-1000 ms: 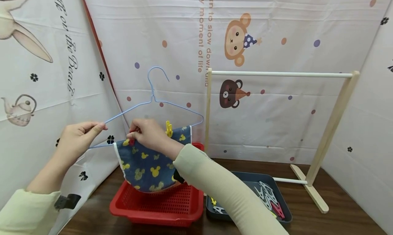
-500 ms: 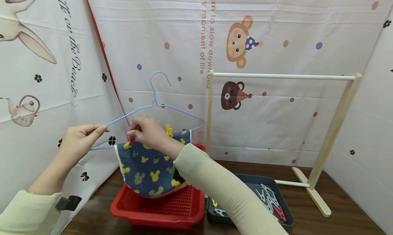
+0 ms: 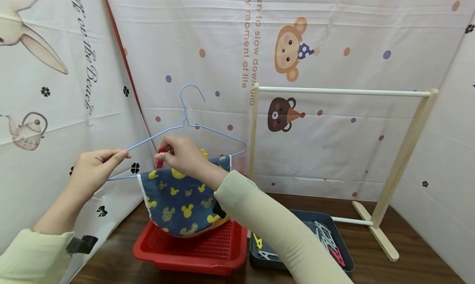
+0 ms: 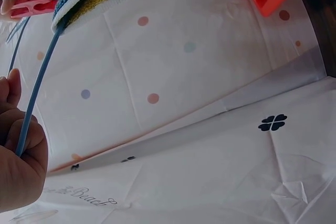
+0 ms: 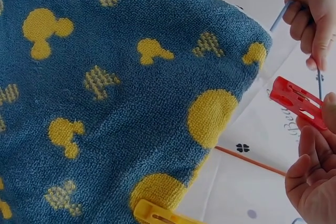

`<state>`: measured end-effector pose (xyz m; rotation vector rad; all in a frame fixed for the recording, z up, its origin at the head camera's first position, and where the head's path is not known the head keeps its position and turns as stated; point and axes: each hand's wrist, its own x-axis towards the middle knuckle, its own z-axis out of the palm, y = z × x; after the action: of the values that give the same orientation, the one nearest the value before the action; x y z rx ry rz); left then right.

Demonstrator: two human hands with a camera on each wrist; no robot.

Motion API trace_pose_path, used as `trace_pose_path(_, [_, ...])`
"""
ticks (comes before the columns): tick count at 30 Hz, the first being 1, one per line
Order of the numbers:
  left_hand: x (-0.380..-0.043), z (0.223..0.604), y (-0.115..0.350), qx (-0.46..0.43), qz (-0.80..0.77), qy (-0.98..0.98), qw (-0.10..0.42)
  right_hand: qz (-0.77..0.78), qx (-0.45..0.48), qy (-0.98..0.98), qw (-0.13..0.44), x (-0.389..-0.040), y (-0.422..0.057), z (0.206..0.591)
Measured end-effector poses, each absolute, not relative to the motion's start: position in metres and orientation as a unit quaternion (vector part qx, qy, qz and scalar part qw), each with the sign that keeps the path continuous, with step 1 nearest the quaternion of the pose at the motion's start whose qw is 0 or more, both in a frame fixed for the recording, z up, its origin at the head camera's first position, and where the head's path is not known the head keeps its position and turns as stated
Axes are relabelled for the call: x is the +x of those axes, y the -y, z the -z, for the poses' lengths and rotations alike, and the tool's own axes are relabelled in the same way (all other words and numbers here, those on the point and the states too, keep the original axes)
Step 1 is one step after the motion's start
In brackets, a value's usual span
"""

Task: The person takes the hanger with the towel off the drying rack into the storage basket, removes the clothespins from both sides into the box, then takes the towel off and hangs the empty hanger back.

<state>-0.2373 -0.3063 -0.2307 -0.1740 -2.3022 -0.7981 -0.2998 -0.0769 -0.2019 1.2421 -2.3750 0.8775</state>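
My left hand (image 3: 90,170) grips the left end of a blue wire hanger (image 3: 186,120), hook upward. Over the hanger's lower bar is folded a navy towel (image 3: 174,203) with yellow mouse-head shapes and white edging. Between thumb and fingers, my right hand (image 3: 183,154) pinches a red clothespin (image 3: 160,158) just above the towel's top edge, near its left corner. In the right wrist view a gap shows between the red clothespin (image 5: 294,100) and the towel. A yellow clothespin (image 5: 155,212) is clipped on the towel's edge farther right, partly hidden by my right hand in the head view.
Below the towel stands a red plastic basket (image 3: 193,267). Right of it, a dark grey tray (image 3: 348,249) holds several clothespins (image 3: 324,234), partly behind my right sleeve. A wooden rack with a white top rail (image 3: 345,91) stands at the right on the brown table (image 3: 412,234).
The red clothespin, at the towel's top edge earlier, has been raised off it with my right hand. The hanger and left hand stay almost in place.
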Motion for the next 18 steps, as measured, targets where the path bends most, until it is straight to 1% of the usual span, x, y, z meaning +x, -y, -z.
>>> trace_pose_path(7, [-0.238, 0.232, 0.307, -0.063, 0.311, 0.885, 0.34, -0.316, 0.441, 0.828, 0.141, -0.295, 0.071, 0.201])
trace_pose_path(14, [-0.239, 0.231, 0.306, -0.061, 0.308, 0.885, 0.344, -0.302, 0.434, 0.837, 0.14, -0.291, 0.068, 0.2])
trace_pose_path(18, [-0.238, 0.233, 0.308, -0.065, 0.309, 0.884, 0.344, -0.313, 0.437, 0.833, 0.129, -0.292, 0.066, 0.201])
